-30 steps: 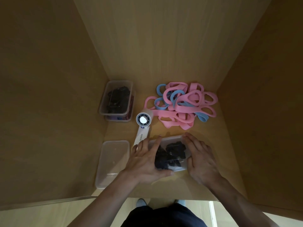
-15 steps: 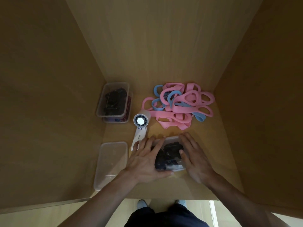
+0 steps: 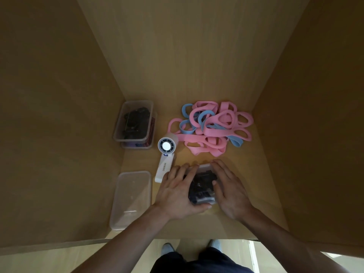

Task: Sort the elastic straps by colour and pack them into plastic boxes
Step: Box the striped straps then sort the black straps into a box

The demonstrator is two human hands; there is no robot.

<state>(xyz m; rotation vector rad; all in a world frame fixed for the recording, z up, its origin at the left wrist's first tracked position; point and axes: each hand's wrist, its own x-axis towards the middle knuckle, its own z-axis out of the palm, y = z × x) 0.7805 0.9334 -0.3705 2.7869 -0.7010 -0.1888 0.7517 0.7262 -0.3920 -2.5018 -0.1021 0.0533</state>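
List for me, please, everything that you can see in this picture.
pink straps: many, pink, tangled pile at back right
blue straps: several, light blue, mixed into that pile
back box: one, clear, back left, stacked on another
lower box: one, clear, under the back box, striped contents partly seen
near box: one, clear, front centre, under both hands
side box: one, clear, front left, looks empty
dark straps: two heaps, black, one in the back box, one in the near box
fan: one, white, left of the pile
shelf: one, wood-coloured, walled on three sides
shoes: two, pale, bottom edge
left hand: flat on the near box's left side
right hand: flat on its right side
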